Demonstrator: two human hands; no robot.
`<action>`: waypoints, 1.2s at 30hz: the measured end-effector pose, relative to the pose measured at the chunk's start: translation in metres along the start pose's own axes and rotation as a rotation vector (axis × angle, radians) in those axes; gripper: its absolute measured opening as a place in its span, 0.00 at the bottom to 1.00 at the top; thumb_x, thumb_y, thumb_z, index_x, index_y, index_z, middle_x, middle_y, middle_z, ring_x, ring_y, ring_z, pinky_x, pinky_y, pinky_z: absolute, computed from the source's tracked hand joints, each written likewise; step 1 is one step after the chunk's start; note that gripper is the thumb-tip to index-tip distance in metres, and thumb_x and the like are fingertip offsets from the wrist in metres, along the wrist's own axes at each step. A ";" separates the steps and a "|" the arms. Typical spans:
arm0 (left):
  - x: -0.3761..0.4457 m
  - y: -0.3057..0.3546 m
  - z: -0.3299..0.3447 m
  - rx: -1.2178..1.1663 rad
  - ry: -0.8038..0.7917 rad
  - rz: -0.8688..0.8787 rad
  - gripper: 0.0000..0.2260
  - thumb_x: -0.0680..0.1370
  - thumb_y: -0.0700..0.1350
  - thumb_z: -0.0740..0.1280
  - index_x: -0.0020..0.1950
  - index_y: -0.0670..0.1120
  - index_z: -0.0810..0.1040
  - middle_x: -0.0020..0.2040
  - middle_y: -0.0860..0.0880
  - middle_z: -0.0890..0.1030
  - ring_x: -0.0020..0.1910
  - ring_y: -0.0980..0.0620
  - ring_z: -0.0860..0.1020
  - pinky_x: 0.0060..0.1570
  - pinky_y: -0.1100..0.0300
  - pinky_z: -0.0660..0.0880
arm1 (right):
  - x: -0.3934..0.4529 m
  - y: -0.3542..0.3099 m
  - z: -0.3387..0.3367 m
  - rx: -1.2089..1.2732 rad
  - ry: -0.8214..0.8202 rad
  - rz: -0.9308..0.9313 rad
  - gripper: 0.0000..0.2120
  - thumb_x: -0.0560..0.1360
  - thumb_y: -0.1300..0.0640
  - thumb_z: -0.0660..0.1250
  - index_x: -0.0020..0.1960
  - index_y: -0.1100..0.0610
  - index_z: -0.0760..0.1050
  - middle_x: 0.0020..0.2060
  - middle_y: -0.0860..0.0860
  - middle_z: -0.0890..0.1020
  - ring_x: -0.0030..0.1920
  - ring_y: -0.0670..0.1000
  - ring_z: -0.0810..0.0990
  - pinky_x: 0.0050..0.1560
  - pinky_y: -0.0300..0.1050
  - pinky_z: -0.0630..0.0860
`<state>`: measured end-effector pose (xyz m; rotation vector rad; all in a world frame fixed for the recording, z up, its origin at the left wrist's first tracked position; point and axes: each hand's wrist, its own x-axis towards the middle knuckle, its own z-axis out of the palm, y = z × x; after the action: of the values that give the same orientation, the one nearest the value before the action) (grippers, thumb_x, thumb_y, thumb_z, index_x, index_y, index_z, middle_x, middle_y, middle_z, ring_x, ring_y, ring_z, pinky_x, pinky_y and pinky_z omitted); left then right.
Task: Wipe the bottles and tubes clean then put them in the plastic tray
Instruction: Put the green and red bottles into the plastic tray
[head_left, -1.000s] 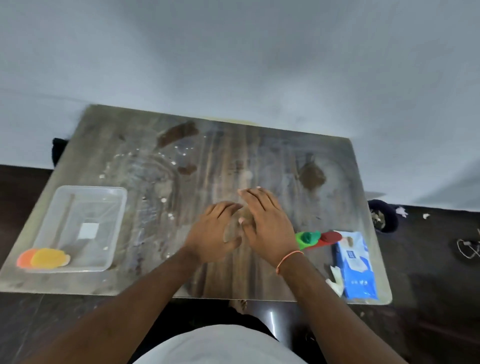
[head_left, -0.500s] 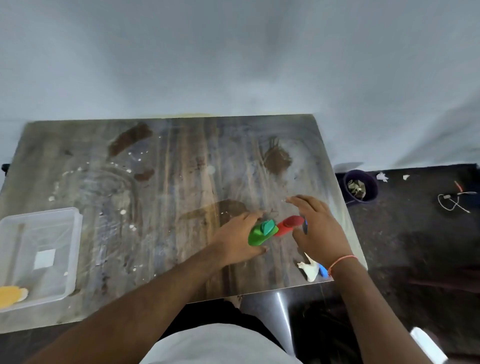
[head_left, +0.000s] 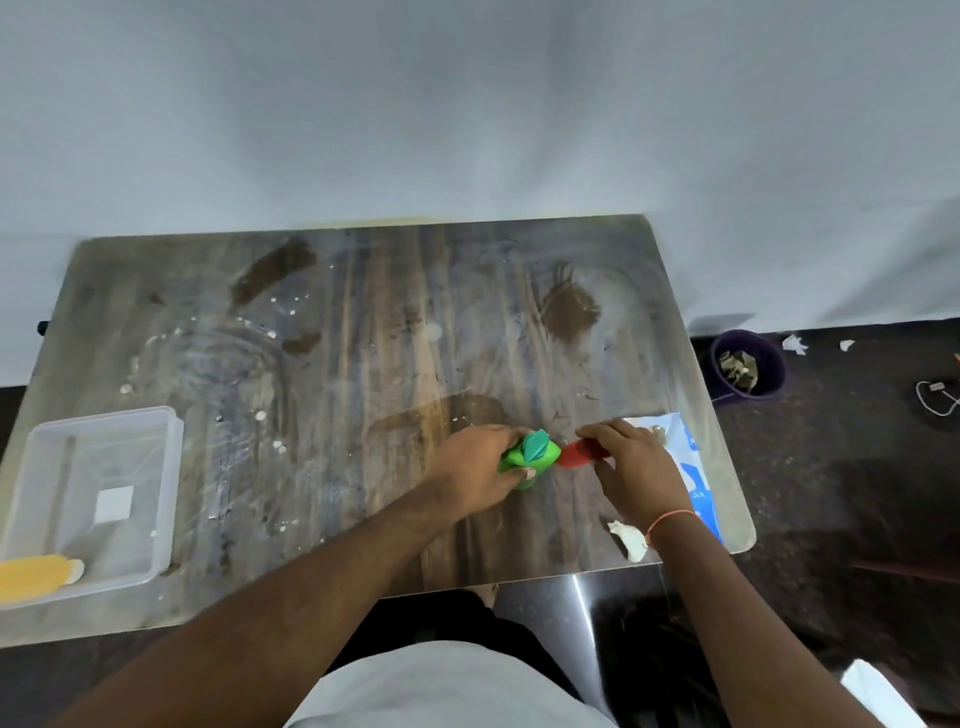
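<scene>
My left hand (head_left: 480, 470) grips a green bottle (head_left: 530, 457) with a teal cap at the table's front right. Just right of it, my right hand (head_left: 631, 470) rests over a red bottle (head_left: 576, 453), its fingers curled around the far end. The two bottles almost touch. A clear plastic tray (head_left: 166, 499) stands at the front left of the table, and a yellow-orange bottle (head_left: 36, 574) lies in its near corner.
A blue and white pack of wipes (head_left: 693, 483) lies by the table's right edge, partly under my right hand. A crumpled white wipe (head_left: 628, 538) sits near the front edge. The wooden table (head_left: 363, 338) is stained. A dark bin (head_left: 748, 366) stands on the floor at right.
Both hands moved from the table's middle to the right. My left hand took hold of the green bottle and my right hand closed over the red one. The camera turned right.
</scene>
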<state>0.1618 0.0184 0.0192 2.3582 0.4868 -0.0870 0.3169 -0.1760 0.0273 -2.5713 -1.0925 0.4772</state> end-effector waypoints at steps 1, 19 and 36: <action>-0.002 -0.002 -0.003 -0.004 0.020 -0.001 0.22 0.75 0.58 0.73 0.68 0.55 0.80 0.58 0.53 0.85 0.56 0.49 0.83 0.53 0.54 0.78 | 0.001 0.000 -0.001 0.000 0.006 -0.015 0.23 0.73 0.69 0.73 0.65 0.52 0.83 0.59 0.51 0.85 0.58 0.59 0.80 0.59 0.49 0.74; -0.176 -0.155 -0.176 -0.059 0.317 -0.194 0.20 0.74 0.57 0.75 0.65 0.54 0.83 0.54 0.57 0.86 0.49 0.57 0.84 0.49 0.54 0.83 | 0.016 -0.215 0.031 0.190 -0.059 -0.377 0.28 0.71 0.52 0.80 0.70 0.44 0.79 0.60 0.46 0.85 0.52 0.50 0.84 0.58 0.50 0.81; -0.376 -0.336 -0.265 0.019 0.229 -0.243 0.22 0.77 0.55 0.74 0.71 0.53 0.79 0.60 0.56 0.85 0.54 0.56 0.82 0.52 0.56 0.82 | -0.028 -0.484 0.157 0.238 -0.106 -0.543 0.25 0.71 0.53 0.81 0.67 0.48 0.82 0.57 0.46 0.87 0.49 0.49 0.85 0.55 0.50 0.83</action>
<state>-0.3300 0.3003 0.0743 2.3291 0.8857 0.0676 -0.0718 0.1476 0.0859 -1.9557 -1.5908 0.5631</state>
